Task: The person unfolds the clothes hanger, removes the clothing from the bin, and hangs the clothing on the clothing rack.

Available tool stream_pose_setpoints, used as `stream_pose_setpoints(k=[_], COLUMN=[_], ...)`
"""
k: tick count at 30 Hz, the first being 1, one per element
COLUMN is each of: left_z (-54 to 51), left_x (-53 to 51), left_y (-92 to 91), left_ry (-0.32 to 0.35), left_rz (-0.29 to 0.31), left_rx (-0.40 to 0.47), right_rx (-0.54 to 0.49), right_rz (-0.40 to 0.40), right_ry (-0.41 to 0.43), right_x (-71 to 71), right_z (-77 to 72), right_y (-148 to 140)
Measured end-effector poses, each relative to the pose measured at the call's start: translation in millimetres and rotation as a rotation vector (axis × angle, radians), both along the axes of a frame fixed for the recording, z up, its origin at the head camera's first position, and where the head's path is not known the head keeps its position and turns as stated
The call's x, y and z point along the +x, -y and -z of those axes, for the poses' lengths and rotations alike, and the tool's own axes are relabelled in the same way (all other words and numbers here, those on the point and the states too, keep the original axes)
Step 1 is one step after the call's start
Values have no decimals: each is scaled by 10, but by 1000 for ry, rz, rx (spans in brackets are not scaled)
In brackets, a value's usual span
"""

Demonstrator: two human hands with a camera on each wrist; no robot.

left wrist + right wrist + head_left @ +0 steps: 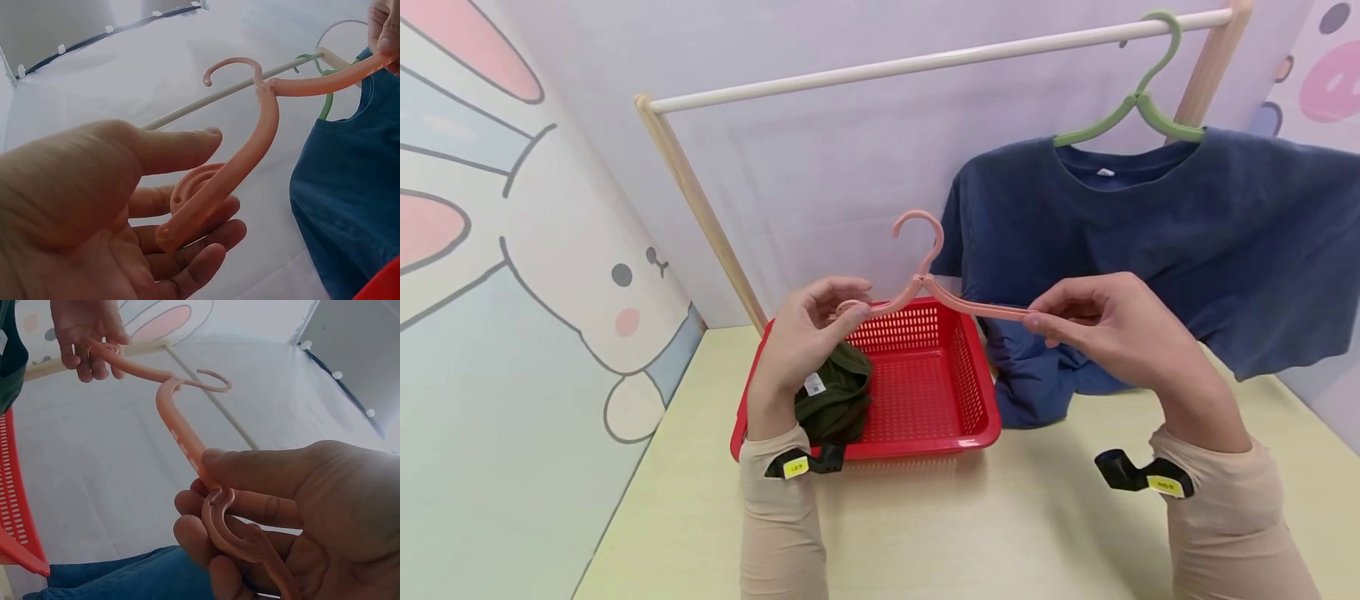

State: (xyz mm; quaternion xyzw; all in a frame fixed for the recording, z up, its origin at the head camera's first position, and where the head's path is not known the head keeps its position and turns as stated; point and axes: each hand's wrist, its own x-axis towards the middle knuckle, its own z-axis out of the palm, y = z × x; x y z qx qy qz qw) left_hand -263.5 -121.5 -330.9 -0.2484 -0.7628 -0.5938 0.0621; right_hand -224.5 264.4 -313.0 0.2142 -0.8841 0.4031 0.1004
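A pink plastic clothes hanger (921, 279) is held up between the two hands above the red basket, hook upward. My right hand (1097, 321) pinches the end of its right arm between thumb and fingers; in the right wrist view a curved loop part of the hanger (219, 528) shows beneath the thumb. At the other end, my left hand (808, 333) has its fingers under the left arm. In the left wrist view the left thumb (181, 150) stands apart from the hanger, whose end lies against the loosely bent fingers.
The red basket (985, 425) contains a dark green garment (842, 400) at its left side. A navy T-shirt (1150, 233) hangs on a green hanger (1157, 117) from the white rail (925, 62) at right, its lower part on the table (962, 525). Wooden posts (700, 200) support the rail.
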Motion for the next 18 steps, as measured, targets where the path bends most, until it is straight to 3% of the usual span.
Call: stream_pose_setpoints(k=[5, 10, 18], left_z=[9, 16, 16], left_x=[-6, -10, -18], left_y=[63, 58, -32], left_ry=[-62, -65, -93], left_rz=[-36, -33, -101], left_rx=[-1, 20, 153], right_rx=[-16, -26, -54], right_rz=[-1, -3, -24], right_ry=[-1, -6, -12], right_x=[2, 5, -6], right_z=[7, 12, 9], right_y=[3, 7, 34])
